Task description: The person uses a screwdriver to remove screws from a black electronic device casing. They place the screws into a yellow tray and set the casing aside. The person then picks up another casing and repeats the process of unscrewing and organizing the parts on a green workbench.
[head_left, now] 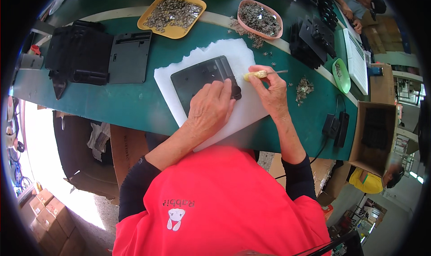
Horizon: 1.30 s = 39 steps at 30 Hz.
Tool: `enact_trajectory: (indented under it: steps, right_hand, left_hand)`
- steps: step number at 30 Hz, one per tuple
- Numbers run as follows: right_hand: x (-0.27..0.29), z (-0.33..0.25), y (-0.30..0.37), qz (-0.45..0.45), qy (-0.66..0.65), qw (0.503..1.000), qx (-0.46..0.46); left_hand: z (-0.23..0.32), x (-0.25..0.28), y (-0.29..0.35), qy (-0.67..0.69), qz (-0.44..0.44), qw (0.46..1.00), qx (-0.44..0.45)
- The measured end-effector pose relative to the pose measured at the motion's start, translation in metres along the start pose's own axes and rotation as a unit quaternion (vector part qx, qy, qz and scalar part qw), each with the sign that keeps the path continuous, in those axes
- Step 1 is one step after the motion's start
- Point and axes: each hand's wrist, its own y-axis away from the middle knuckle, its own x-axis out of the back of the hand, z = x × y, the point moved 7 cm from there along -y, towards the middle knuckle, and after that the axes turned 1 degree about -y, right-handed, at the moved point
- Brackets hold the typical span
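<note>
A black plastic panel [188, 83] with a raised bar along its right side lies on a white foam sheet [251, 101]. My left hand [211, 103] rests over the panel's lower right part, fingers bent and close together against the raised bar. Whether anything small sits under those fingertips is hidden. Just right of the panel, above the foam, my right hand [271, 92] grips a screwdriver [251, 75] by its yellow handle. Its thin metal shaft points to the right, away from the panel.
Small metal parts fill a yellow tray [198, 22], a pink tray [241, 17] and a green dish [344, 83]; a loose pile [304, 90] lies right. Black panels [130, 58] lie left, more [310, 40] at back right. A power adapter [331, 126] sits near the right edge.
</note>
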Motion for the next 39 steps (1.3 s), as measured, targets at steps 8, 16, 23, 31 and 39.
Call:
enact_trajectory:
  steps: [8, 16, 23, 31, 39]
  right_hand:
    - [-0.006, -0.024, 0.013, -0.002, 0.087, 0.989, 0.117]
    - [-0.03, -0.043, 0.018, 0.021, 0.08, 0.971, 0.226]
    - [-0.034, -0.04, 0.013, 0.019, 0.1, 0.97, 0.219]
    - [-0.04, -0.019, -0.023, -0.054, 0.055, 0.997, -0.004]
    - [-0.031, 0.007, -0.039, -0.079, -0.159, 0.975, -0.135]
  left_hand:
    - [0.001, -0.003, 0.002, -0.01, 0.027, 0.999, -0.016]
    - [0.001, 0.001, 0.001, -0.009, 0.069, 0.996, -0.048]
    - [0.001, -0.002, 0.002, -0.009, 0.06, 0.997, -0.052]
    - [0.0, 0.0, 0.001, -0.009, 0.059, 0.997, -0.04]
    - [-0.001, -0.007, -0.004, -0.025, 0.0, 1.0, -0.008]
